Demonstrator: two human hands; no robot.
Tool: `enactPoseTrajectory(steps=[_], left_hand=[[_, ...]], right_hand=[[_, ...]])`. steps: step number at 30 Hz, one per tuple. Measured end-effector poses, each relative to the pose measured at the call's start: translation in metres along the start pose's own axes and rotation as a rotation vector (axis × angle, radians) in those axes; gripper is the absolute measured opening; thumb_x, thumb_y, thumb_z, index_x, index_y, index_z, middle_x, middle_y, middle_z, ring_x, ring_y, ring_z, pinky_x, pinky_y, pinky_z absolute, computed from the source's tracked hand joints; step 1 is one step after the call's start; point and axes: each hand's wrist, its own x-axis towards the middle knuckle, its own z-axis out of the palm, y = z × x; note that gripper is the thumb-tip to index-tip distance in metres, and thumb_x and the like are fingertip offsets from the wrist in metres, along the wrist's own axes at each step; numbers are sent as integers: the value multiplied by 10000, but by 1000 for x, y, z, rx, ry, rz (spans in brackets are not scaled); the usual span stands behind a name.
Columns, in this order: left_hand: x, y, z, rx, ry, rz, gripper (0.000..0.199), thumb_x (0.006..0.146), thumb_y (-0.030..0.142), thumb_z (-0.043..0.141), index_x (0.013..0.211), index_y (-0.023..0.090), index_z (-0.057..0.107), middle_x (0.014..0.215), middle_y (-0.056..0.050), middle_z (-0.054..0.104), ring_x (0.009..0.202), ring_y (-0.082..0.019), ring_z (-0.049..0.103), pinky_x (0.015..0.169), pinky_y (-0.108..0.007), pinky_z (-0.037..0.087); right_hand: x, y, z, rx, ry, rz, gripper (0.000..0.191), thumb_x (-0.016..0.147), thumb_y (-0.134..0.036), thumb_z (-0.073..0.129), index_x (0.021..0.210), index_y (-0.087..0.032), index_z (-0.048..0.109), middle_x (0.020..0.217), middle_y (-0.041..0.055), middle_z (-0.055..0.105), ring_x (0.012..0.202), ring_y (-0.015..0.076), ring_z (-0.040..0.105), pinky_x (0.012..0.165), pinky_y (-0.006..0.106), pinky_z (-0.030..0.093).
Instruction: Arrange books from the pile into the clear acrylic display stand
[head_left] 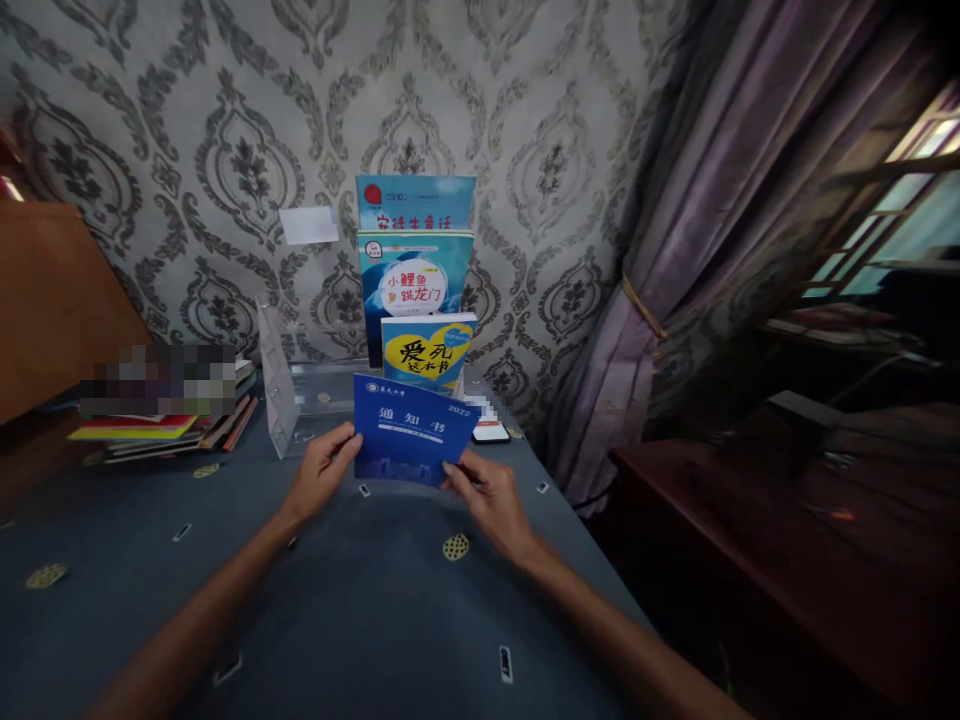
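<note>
A dark blue booklet [409, 440] with white lettering is held upright by its two sides. My left hand [324, 468] pinches its left edge, and my right hand [491, 497] grips its lower right corner. Just behind it stands a yellow and blue book [427, 350], its lower part covered by the booklet. Farther back are a teal book [416, 275] with a white circle and a taller light blue book [416, 203]. These stand in tiers at a clear plastic rack [277, 385], whose right part is mostly hidden by the books.
A pile of books and papers [169, 425] lies at the left of the blue tablecloth [360, 610]. A phone [491, 433] rests behind the booklet's right side. Patterned wallpaper backs the table. A purple curtain [622, 340] and a dark red table [735, 540] are at the right.
</note>
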Motion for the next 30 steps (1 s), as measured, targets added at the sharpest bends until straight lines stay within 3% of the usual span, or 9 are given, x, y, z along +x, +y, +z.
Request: enactPoseTrajectory(steps=[6,13,19,26,30], left_hand=[[4,-15,-13,53,-168,-28,463,922,579,448,660,199,482,643,21,458,608,-128,450,563,-238,388],[23,1,-24,18,-260,-30,359,914,521,499,798,192,582,712,4,548,621,-133,501,536,-231,417],[49,22,-25,9,-46,59,316,898,469,531,733,201,510,668,33,459,606,-120,464,537,-220,414],[76,47,-15,192,362,252,198,900,357,539,791,197,583,757,8,578,703,-144,538,637,-245,426],[89,47,-7,289,419,368,202,938,317,531,804,191,615,801,-14,615,752,-157,574,674,-254,445]], right_hand=[[-3,18,8,8,-81,33,266,927,-403,532,768,-217,635,688,13,682,664,186,666,616,283,509],[17,10,3,48,-34,17,272,927,-449,532,814,-215,612,681,6,672,642,183,669,618,292,515],[56,-15,-7,122,129,-100,307,907,-505,558,914,-206,627,648,9,659,597,180,648,599,295,519],[113,-38,-24,99,307,-350,228,897,-439,596,909,-219,656,840,34,726,774,193,682,742,326,533],[135,-30,-27,144,360,-399,196,901,-420,601,903,-227,637,849,24,705,822,190,674,789,333,529]])
